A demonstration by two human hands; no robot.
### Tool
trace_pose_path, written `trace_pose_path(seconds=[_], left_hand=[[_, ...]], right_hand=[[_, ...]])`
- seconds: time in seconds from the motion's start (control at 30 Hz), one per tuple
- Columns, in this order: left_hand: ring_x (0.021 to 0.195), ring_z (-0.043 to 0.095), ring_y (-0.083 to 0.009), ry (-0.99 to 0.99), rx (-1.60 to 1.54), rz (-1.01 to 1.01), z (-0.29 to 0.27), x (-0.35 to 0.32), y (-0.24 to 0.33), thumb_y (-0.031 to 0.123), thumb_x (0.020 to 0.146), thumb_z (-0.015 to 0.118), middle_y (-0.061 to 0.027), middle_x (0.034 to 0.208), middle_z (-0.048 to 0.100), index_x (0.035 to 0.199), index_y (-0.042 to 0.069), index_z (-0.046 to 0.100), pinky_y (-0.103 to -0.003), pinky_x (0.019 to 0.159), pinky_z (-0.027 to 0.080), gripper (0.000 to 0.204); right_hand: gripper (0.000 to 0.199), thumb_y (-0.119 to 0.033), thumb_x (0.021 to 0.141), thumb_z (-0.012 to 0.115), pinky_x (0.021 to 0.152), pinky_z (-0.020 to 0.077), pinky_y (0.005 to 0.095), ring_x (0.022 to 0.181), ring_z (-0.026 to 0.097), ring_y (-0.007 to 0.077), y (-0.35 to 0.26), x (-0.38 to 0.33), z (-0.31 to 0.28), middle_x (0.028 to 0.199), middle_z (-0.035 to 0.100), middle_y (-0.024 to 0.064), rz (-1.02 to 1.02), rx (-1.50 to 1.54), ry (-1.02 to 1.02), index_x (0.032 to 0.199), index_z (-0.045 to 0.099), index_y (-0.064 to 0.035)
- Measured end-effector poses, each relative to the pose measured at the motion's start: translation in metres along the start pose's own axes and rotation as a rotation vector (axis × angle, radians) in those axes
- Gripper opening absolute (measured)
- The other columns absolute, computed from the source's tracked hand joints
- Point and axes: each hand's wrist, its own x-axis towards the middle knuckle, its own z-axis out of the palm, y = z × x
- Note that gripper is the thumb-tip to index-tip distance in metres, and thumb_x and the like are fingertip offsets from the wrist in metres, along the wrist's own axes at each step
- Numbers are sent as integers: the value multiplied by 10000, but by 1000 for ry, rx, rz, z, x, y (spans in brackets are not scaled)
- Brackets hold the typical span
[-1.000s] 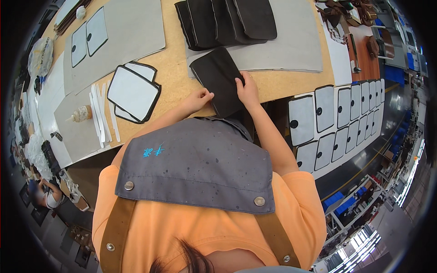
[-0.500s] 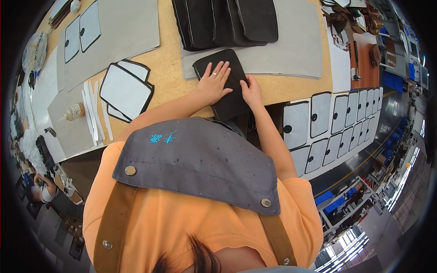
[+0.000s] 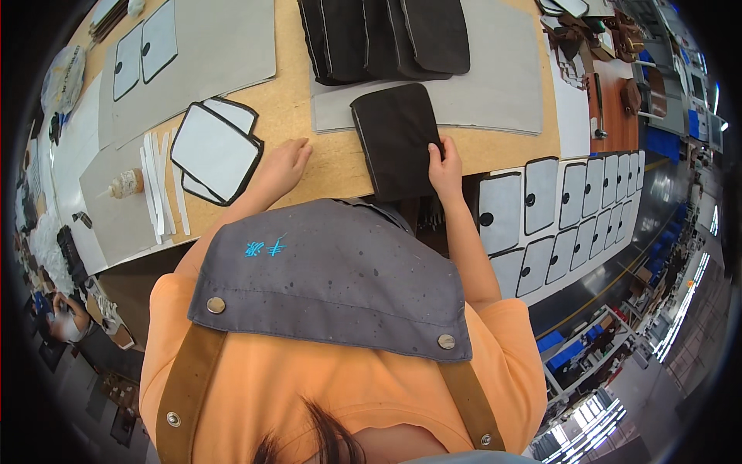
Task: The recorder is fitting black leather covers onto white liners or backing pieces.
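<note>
My right hand [image 3: 446, 166] grips the right edge of a black rounded rectangular panel [image 3: 398, 139], thumb on top and the other fingers mostly hidden beneath it. The panel lies partly over the grey sheet and reaches the table's near edge. My left hand [image 3: 287, 164] is over the bare wood to its left, apart from the panel, fingers curled together with nothing visible in them. Close to that hand lie several white panels with black borders [image 3: 215, 151], loosely stacked.
Several black panels [image 3: 382, 39] overlap on a grey sheet [image 3: 502, 77] ahead. White strips [image 3: 154, 189] and a small bottle [image 3: 126, 184] lie at left. Two white panels [image 3: 158, 42] rest far left. At right, a board [image 3: 506, 267] holds rows of white panels with black dots.
My left hand has lifted off the black panel and moved left. The panel, still in my right hand, has shifted slightly right and now shows its full face.
</note>
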Motion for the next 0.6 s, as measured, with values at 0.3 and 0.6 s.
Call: trace_pose_path(seconds=[0.3,0.6], left_hand=[[1036,568,-207,-267,-736,70,40,34,56,168,930,475,-140,1128,583,1305,1,406,-314,919,426,416],[1051,562,-208,-339,-689,262,-6,19,75,197,943,465,-117,1109,611,1222,11,504,-327,922,418,338]], right_hand=[[163,-120,891,515,694,445,288,753,564,191,-40,1,-19,844,602,116,-101,53,84,978,525,19],[149,-92,894,527,689,427,223,774,518,90,-46,85,-69,867,573,22,-75,346,210,1005,538,6]])
